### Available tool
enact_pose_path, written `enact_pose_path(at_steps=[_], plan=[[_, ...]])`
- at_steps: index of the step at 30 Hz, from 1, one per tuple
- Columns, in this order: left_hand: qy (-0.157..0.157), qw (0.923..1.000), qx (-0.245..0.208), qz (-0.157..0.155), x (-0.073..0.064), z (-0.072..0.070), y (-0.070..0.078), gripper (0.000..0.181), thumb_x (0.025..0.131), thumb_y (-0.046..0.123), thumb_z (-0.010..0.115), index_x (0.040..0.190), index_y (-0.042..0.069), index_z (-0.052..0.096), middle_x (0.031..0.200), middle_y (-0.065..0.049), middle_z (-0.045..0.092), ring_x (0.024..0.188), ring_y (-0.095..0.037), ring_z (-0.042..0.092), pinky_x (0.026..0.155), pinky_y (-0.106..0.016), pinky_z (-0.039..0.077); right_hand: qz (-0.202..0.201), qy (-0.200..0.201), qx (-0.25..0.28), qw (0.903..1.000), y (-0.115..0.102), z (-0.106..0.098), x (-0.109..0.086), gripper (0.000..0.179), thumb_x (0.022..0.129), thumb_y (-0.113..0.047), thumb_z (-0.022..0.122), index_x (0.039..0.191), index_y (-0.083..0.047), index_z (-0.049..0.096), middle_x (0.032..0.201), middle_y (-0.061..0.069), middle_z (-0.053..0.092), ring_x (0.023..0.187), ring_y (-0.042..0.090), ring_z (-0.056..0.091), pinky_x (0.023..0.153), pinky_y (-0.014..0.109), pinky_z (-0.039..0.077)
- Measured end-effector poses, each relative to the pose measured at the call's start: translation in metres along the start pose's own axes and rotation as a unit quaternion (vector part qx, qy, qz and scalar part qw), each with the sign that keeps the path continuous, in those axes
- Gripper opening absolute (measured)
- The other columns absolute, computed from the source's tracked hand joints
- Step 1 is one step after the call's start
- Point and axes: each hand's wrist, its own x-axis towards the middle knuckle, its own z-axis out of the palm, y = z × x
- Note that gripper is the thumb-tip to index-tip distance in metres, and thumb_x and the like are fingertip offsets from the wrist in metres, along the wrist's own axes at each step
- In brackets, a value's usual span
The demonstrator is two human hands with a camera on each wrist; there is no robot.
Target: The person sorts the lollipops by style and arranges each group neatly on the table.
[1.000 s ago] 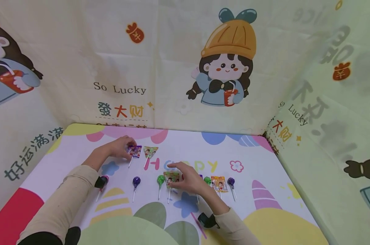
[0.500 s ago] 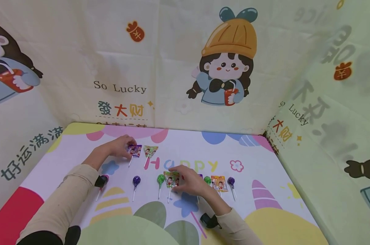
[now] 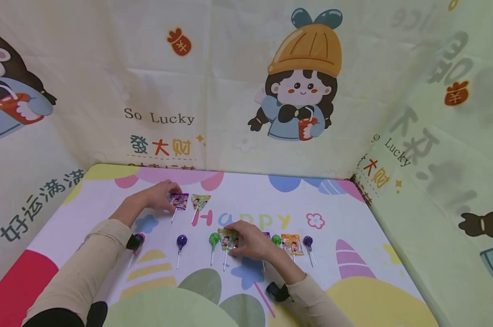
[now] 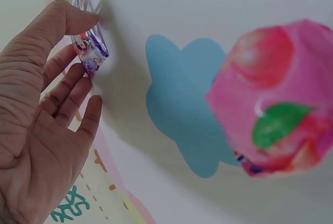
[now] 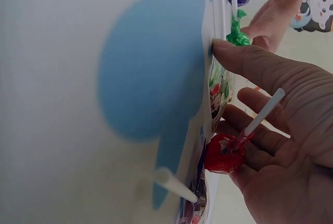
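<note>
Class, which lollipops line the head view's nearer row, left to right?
Leaving out any mostly behind the right hand: pink lollipop, purple ball, green ball, green packet, second green ball, orange packet, second purple ball.

The table has a white top printed with pastel shapes, the word "Happy" and a blue flower. Towards its back lie a purple-packet lollipop and, just beside it, a pale green-packet lollipop. Nearer the front runs a row, from left to right: a pink lollipop, a round purple lollipop, a round green lollipop touching or nearly touching a green-packet lollipop, a red lollipop, a partly hidden purple packet, a second green ball, an orange-packet lollipop and a dark purple ball. The visible sticks point towards the front edge.
</note>
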Motion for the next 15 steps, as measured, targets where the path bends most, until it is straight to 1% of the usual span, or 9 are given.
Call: enact_pose_path(at_steps=[7, 15], plan=[[0.0, 1.0, 0.002, 0.002, -0.0017, -0.0003, 0.0004, 0.061, 0.082, 0.019, 0.085, 0.133, 0.003, 0.056, 0.134, -0.02, 0.052, 0.122, -0.038, 0.049, 0.11, -0.06, 0.041, 0.007, -0.012, 0.0, 0.9999, -0.001, -0.0016, 0.001, 0.063, 0.087, -0.022, 0.084, 0.142, -0.01, 0.057, 0.14, 0.006, 0.06, 0.133, 0.025, 0.053, 0.113, 0.044, 0.043], [0.001, 1.0, 0.0, 0.002, -0.0012, -0.0014, 0.0008, 0.061, 0.082, 0.019, 0.085, 0.133, 0.003, 0.057, 0.134, -0.021, 0.052, 0.122, -0.039, 0.049, 0.109, -0.06, 0.042, 0.014, -0.016, -0.002, 0.9998, -0.0023, -0.0039, 0.002, 0.065, 0.086, -0.022, 0.084, 0.143, -0.009, 0.056, 0.143, 0.007, 0.059, 0.136, 0.027, 0.051, 0.114, 0.045, 0.041]])
